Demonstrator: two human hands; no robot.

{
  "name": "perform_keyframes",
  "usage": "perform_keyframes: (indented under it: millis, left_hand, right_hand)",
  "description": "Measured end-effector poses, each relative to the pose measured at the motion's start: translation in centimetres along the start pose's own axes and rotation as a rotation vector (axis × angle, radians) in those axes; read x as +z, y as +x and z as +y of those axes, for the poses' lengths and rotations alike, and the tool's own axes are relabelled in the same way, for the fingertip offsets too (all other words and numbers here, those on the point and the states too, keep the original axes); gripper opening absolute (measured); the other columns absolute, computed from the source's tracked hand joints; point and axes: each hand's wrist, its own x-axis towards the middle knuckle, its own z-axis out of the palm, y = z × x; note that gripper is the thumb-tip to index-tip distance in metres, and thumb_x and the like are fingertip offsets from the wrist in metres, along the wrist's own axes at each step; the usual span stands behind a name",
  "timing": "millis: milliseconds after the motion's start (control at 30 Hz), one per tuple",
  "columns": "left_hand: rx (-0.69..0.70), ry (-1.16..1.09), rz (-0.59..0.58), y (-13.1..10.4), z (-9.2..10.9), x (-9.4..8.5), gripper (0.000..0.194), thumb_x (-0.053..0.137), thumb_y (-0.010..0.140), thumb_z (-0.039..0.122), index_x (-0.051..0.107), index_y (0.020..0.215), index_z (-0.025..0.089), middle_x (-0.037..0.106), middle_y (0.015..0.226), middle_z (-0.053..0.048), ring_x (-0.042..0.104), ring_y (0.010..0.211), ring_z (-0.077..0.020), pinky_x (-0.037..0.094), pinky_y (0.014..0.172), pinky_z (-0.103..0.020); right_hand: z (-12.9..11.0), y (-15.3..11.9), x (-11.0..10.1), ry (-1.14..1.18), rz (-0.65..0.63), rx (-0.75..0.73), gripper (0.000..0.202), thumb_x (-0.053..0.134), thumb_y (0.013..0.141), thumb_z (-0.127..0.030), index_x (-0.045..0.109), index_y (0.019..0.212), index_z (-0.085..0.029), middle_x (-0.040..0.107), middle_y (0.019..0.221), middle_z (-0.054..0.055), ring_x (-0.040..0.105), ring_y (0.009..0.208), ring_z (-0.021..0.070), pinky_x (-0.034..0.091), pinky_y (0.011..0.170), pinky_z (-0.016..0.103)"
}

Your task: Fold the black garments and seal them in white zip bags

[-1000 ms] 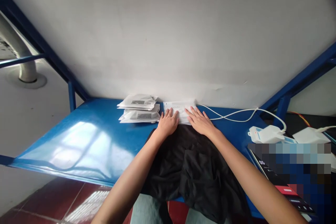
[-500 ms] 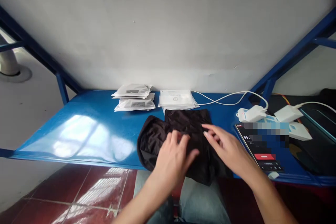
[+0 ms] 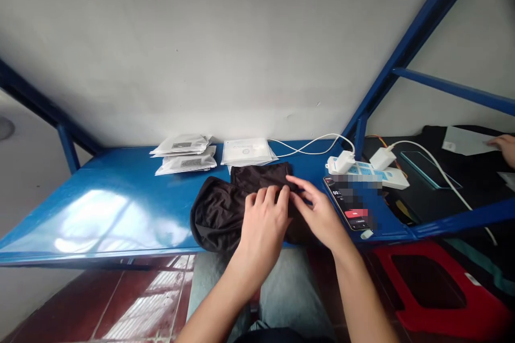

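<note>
Two hands at one black cloth (image 3: 217, 214) on a blue table (image 3: 132, 198).
The cloth lies bunched at the near edge; the left hand (image 3: 265, 220) rests over it, fingers bent and close together, the right hand (image 3: 317, 211) at its right part, fingers half spread; whether either grips fabric, I cannot tell. Just beyond the cloth lie flat white packets (image 3: 246, 151), more than one, the top one's faint print and round mark unreadable; beyond it to the left, at least two filled white pouches (image 3: 183, 155) are stacked, their dark labels too small to read. Right of the cloth are one phone (image 3: 348, 206) showing "00:" and a red button, one power strip (image 3: 396, 178), two white chargers (image 3: 382, 158) and, farther right, another person's hand (image 3: 506, 147) at a pale sheet (image 3: 466, 140).
</note>
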Motion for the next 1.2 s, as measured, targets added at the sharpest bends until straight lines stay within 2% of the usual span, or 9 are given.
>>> perform_keyframes:
  millis: [133,267,400,533,700,900,967,1067,1200]
  left_hand:
    - [-0.023,-0.016,-0.055,3.1,0.9,2.8,0.056,0.072,0.094,0.044,0.051,0.142,0.023,0.064,0.130,-0.010,0.061,0.119,-0.0296,0.053,0.094,-0.043]
    - [-0.047,-0.052,-0.102,3.8,0.4,6.2,0.051,0.064,0.097,0.053,0.057,0.138,0.024,0.066,0.127,-0.009,0.062,0.119,-0.0298,0.054,0.094,-0.042]
    - [-0.063,-0.079,-0.091,3.7,-0.1,6.0,0.040,0.049,0.107,0.039,0.054,0.144,0.024,0.069,0.120,-0.008,0.066,0.112,-0.0242,0.055,0.089,-0.034]
    - [-0.079,-0.011,-0.080,4.1,0.8,5.5,0.068,0.059,0.098,0.024,0.033,0.160,0.030,0.071,0.115,-0.007,0.068,0.106,-0.0251,0.056,0.084,-0.034]
    - [-0.113,-0.046,-0.053,4.7,1.5,4.8,0.051,0.052,0.099,0.017,0.051,0.149,0.027,0.072,0.109,-0.007,0.071,0.099,-0.0246,0.057,0.081,-0.033]
    - [-0.429,-0.258,0.298,-0.3,-4.7,3.1,0.070,0.050,0.097,0.013,0.033,0.161,0.034,0.059,0.142,-0.009,0.069,0.114,-0.0235,0.058,0.093,-0.033]
    - [-0.503,-0.159,0.273,-2.8,-7.0,3.8,0.064,0.053,0.095,0.015,0.045,0.156,0.034,0.053,0.151,-0.012,0.060,0.131,-0.0311,0.055,0.104,-0.044]
    - [-0.499,-0.021,0.089,-5.4,-8.8,5.2,0.050,0.056,0.096,0.019,0.061,0.144,0.031,0.045,0.161,-0.014,0.038,0.150,-0.0425,0.041,0.116,-0.062]
    - [-0.444,-0.029,0.082,-5.1,-7.9,5.4,0.068,0.056,0.098,0.026,0.034,0.163,0.026,0.025,0.171,-0.017,0.020,0.158,-0.0416,0.032,0.120,-0.066]
  right_hand:
    - [3.4,1.7,-2.1,-0.016,-0.020,0.090,0.051,0.059,0.097,-0.055,0.061,0.141,-0.030,0.063,0.144,0.008,0.062,0.127,0.0276,0.049,0.110,0.045]
    - [7.3,1.7,-2.4,0.069,-0.034,0.221,0.055,0.051,0.099,-0.060,0.059,0.144,-0.028,0.069,0.134,0.009,0.064,0.125,0.0266,0.049,0.109,0.045]
    - [8.8,1.5,-1.9,0.077,-0.003,0.159,0.052,0.059,0.096,-0.055,0.062,0.140,-0.028,0.072,0.126,0.008,0.066,0.119,0.0255,0.051,0.106,0.042]
    - [9.5,1.6,-1.3,0.010,0.025,0.128,0.049,0.062,0.094,-0.045,0.064,0.140,-0.028,0.072,0.128,0.008,0.068,0.111,0.0249,0.054,0.100,0.041]
    - [9.7,1.5,-0.9,-0.093,0.083,0.122,0.049,0.063,0.092,-0.043,0.066,0.139,-0.028,0.074,0.126,0.009,0.070,0.102,0.0251,0.056,0.095,0.042]
    - [8.5,1.0,-0.7,-0.203,0.090,0.155,0.044,0.062,0.092,-0.045,0.071,0.133,-0.031,0.077,0.118,0.007,0.071,0.105,0.0271,0.058,0.090,0.040]
    - [8.3,0.9,-0.6,-0.228,0.087,0.162,0.044,0.063,0.091,-0.045,0.071,0.132,-0.031,0.078,0.118,0.007,0.071,0.105,0.0277,0.058,0.087,0.040]
    - [8.5,1.0,-0.6,-0.252,0.079,0.169,0.046,0.063,0.091,-0.048,0.071,0.133,-0.030,0.077,0.119,0.008,0.071,0.105,0.0292,0.058,0.086,0.042]
    - [8.9,1.1,-0.7,-0.266,0.078,0.162,0.046,0.064,0.090,-0.049,0.072,0.132,-0.030,0.078,0.119,0.008,0.071,0.106,0.0303,0.055,0.096,0.046]
